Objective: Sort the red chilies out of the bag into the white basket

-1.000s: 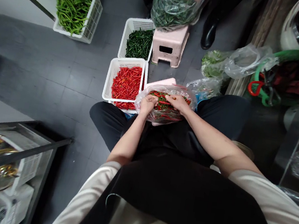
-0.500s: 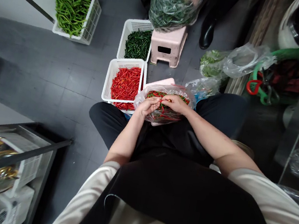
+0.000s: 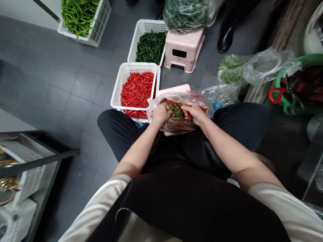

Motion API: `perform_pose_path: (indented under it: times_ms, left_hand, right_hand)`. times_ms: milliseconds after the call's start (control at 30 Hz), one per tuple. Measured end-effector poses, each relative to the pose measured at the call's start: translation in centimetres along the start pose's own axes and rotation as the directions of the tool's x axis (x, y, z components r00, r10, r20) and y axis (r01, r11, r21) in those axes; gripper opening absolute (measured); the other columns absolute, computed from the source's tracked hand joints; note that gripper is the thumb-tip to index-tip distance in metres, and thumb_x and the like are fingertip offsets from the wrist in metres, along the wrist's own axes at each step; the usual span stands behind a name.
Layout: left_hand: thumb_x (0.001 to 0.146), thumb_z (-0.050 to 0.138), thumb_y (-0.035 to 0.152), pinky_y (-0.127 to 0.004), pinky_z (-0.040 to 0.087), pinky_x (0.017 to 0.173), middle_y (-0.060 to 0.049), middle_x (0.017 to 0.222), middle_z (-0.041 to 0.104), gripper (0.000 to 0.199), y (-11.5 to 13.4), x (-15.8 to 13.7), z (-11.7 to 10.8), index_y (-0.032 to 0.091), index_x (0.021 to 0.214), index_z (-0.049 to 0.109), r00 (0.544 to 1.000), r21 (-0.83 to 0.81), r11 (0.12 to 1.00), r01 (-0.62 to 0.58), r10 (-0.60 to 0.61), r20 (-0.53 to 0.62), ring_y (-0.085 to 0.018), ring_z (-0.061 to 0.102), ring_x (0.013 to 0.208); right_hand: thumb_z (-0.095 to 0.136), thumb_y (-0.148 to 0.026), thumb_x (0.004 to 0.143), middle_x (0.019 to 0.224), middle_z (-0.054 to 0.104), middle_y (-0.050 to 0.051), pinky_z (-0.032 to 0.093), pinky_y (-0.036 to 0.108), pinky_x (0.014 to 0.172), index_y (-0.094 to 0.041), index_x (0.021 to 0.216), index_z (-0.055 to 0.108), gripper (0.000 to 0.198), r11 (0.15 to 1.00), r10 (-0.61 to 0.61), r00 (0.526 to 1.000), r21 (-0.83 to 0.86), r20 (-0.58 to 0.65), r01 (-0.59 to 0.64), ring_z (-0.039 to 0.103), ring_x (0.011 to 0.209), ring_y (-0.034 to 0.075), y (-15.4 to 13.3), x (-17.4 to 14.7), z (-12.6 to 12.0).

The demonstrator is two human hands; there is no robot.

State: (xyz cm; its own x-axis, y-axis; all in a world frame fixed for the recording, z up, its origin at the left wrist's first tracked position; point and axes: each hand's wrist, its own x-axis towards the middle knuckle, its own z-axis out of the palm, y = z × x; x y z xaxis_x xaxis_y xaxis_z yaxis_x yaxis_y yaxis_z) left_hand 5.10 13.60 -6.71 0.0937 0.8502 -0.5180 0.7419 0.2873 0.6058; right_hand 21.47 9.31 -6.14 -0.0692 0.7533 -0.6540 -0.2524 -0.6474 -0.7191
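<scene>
A clear plastic bag (image 3: 166,127) of red chilies with green stems (image 3: 176,110) lies open between my knees. My left hand (image 3: 161,113) reaches into its left side, fingers curled down among the chilies; what they grip is hidden. On the right side of the bag, my right hand (image 3: 193,113) is closed, with red chilies (image 3: 189,116) showing at its fingers. Left of the bag stands a white basket (image 3: 118,86) with loose red chilies (image 3: 137,89), stacked on another that also contains red ones.
Beyond it are a white basket (image 3: 134,40) of dark green chilies and a pink stool (image 3: 183,45) bearing a bag of green chilies (image 3: 186,13). Other people's feet show there. Long green peppers (image 3: 79,7) fill a basket at far left; scissors (image 3: 277,95) lie right, on a green basket.
My hands have parted from a pinch together over the bag. The left has dropped in among the chilies; the right has drawn slightly right. Another person's foot now shows at the top.
</scene>
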Motion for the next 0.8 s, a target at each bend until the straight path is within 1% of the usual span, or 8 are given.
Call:
perform_pose_path:
  times_ms: [67,133,233,333,467,533,700,800]
  left_hand:
    - [0.067,0.071,0.018,-0.043,0.041,0.094,-0.014,0.091,0.066,0.015,-0.2,0.3,0.7,0.016,0.076,0.060,1.000,0.183,0.983,-0.008,0.009,-0.004,-0.030,0.060,0.103]
    - [0.072,0.066,0.020,-0.044,0.040,0.094,-0.018,0.092,0.066,0.008,-0.5,0.4,1.3,0.015,0.076,0.061,1.000,0.267,0.964,-0.002,-0.003,0.021,-0.032,0.060,0.104]
    - [0.079,0.057,0.023,-0.042,0.041,0.093,-0.018,0.092,0.067,0.010,-1.4,0.3,1.9,0.016,0.080,0.064,1.000,0.304,0.952,-0.018,0.015,0.012,-0.029,0.061,0.102]
    - [0.074,0.063,0.021,-0.040,0.042,0.093,-0.016,0.089,0.068,0.008,-2.1,-0.1,2.0,0.017,0.080,0.066,1.000,0.287,0.958,0.008,-0.010,0.004,-0.028,0.062,0.100]
    - [0.076,0.061,0.023,-0.041,0.043,0.090,-0.017,0.088,0.068,0.010,-2.1,-0.6,2.1,0.017,0.081,0.067,0.997,0.364,0.930,-0.050,0.028,0.066,-0.030,0.063,0.097]
    - [0.079,0.057,0.025,-0.042,0.043,0.088,-0.018,0.090,0.068,0.013,-2.0,-0.9,2.1,0.017,0.082,0.067,0.996,0.379,0.922,-0.079,0.063,0.056,-0.030,0.063,0.096]
    - [0.071,0.065,0.018,-0.037,0.043,0.090,-0.012,0.081,0.068,0.004,-1.9,-1.3,2.1,0.018,0.075,0.063,1.000,0.193,0.981,-0.022,0.023,-0.007,-0.025,0.064,0.094]
    - [0.073,0.063,0.013,-0.031,0.047,0.083,-0.005,0.075,0.066,0.011,-1.4,-1.3,1.6,0.016,0.083,0.060,0.998,-0.179,0.982,0.057,-0.052,0.031,-0.017,0.065,0.080]
  right_hand:
    - [0.063,-0.036,0.081,0.048,0.039,-0.006,0.033,0.018,0.038,-0.019,0.063,0.042,0.032,0.999,-0.007,0.999,0.048,0.043,0.005,0.033,0.039,0.005,-0.1,0.0,-0.1]
    - [0.059,-0.039,0.084,0.048,0.040,-0.006,0.033,0.018,0.038,-0.019,0.063,0.043,0.033,1.000,-0.023,0.999,0.021,0.040,0.022,0.034,0.038,0.005,0.1,-0.1,-0.1]
    - [0.061,-0.031,0.081,0.047,0.042,-0.006,0.028,0.018,0.036,-0.018,0.066,0.049,0.023,0.988,-0.041,0.999,-0.150,-0.008,0.039,0.034,0.036,0.005,0.7,-0.1,0.1]
    - [0.061,-0.024,0.077,0.043,0.038,-0.008,0.021,0.019,0.034,-0.018,0.064,0.050,0.018,0.948,-0.056,0.998,-0.312,-0.003,0.053,0.029,0.034,0.005,1.4,0.0,0.6]
    - [0.057,-0.022,0.077,0.041,0.038,-0.008,0.019,0.020,0.035,-0.018,0.060,0.048,0.019,0.900,-0.072,0.997,-0.431,0.005,0.067,0.030,0.033,0.005,1.4,0.1,1.0]
    - [0.057,-0.022,0.076,0.042,0.040,-0.007,0.019,0.021,0.036,-0.018,0.062,0.048,0.017,0.886,-0.084,0.996,-0.459,-0.003,0.074,0.031,0.033,0.006,1.3,0.0,0.9]
    - [0.059,-0.028,0.076,0.042,0.039,-0.007,0.019,0.021,0.037,-0.019,0.059,0.043,0.025,0.873,-0.087,0.996,-0.483,-0.015,0.069,0.032,0.034,0.006,1.4,-0.1,0.5]
    - [0.063,-0.035,0.074,0.041,0.036,-0.008,0.018,0.021,0.039,-0.019,0.057,0.042,0.032,0.855,-0.095,0.995,-0.509,0.032,0.097,0.030,0.036,0.005,1.7,0.0,0.5]
